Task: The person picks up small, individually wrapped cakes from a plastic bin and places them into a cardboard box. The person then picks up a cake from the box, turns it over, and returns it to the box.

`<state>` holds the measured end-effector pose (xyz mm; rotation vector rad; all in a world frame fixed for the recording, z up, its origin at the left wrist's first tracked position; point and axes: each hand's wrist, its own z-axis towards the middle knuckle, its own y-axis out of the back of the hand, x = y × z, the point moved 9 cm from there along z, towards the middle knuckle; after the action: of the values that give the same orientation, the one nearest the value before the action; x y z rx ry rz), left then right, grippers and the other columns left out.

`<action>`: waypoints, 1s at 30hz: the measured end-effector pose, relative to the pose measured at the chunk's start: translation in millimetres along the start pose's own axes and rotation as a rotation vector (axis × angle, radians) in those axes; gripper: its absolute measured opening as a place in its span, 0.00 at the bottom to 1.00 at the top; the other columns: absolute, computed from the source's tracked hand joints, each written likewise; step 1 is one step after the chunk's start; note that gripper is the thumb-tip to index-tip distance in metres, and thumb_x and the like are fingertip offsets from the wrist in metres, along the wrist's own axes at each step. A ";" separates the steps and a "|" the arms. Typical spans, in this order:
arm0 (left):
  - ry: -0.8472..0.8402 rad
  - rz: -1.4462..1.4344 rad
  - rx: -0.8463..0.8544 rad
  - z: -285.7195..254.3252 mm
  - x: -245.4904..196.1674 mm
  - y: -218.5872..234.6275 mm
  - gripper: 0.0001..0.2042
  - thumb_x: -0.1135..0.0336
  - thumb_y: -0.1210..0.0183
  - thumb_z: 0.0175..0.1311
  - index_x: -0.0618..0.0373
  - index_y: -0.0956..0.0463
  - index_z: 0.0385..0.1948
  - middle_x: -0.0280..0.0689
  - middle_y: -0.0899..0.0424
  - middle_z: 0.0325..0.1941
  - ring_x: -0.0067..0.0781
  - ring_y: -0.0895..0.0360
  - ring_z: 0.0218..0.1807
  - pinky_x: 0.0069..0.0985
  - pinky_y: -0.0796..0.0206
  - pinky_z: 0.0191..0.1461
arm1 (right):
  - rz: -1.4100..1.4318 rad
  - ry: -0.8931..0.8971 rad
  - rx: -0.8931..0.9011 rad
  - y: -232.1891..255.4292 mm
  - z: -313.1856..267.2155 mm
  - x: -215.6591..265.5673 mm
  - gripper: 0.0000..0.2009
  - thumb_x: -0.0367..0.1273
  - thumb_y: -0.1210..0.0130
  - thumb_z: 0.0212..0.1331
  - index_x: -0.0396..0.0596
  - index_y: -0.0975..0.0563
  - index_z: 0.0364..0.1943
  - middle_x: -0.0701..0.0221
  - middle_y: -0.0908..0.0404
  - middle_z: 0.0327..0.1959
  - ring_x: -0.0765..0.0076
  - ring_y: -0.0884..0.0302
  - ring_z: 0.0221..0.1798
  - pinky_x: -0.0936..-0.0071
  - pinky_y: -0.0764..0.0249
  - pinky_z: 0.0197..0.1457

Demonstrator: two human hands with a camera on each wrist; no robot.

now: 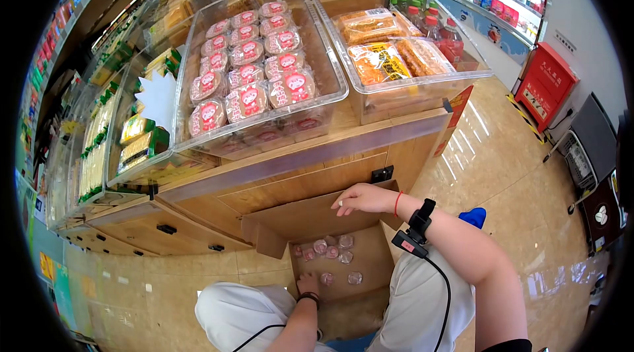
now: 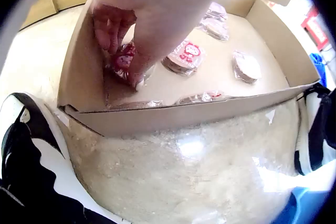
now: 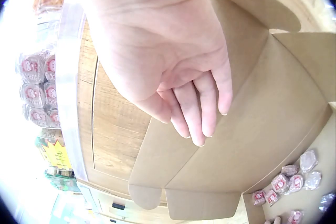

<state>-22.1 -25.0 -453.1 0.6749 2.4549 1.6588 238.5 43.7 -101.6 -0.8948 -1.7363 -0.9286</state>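
Down in the near left corner of an open cardboard box (image 1: 373,256), my left hand (image 1: 308,284) pinches a round plastic-wrapped cake (image 2: 124,62) with a red printed label. Its fingers and thumb straddle the wrapper in the left wrist view. Other wrapped cakes (image 1: 331,252) lie scattered on the box floor, some of them bunched toward the back. My right hand (image 1: 363,199) hovers over the raised box flap (image 3: 231,124), palm showing and fingers loosely bent, with nothing in it.
Above the box, a clear bin (image 1: 337,91) holds stacked rows of the same cakes. A second bin (image 1: 472,74) with packaged bread and bottles adjoins it. Wooden cabinet doors (image 1: 304,183) stand right behind the box. My shoes (image 2: 52,155) flank it on the tiled floor.
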 end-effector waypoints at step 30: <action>-0.855 -1.339 0.653 -79.3 -61.8 449.0 0.17 0.66 0.49 0.68 0.59 0.34 0.56 0.42 0.21 0.49 0.28 0.20 0.49 0.20 0.25 0.46 | -0.095 -0.013 -0.010 3.7 -2.9 -0.7 0.16 0.31 0.56 0.65 0.37 0.24 0.50 0.63 0.19 0.43 0.71 0.22 0.47 0.74 0.28 0.55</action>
<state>143.1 19.4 -26.0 -0.2580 1.8478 0.0239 243.1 42.7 -100.8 -0.8319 -1.7997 -0.9963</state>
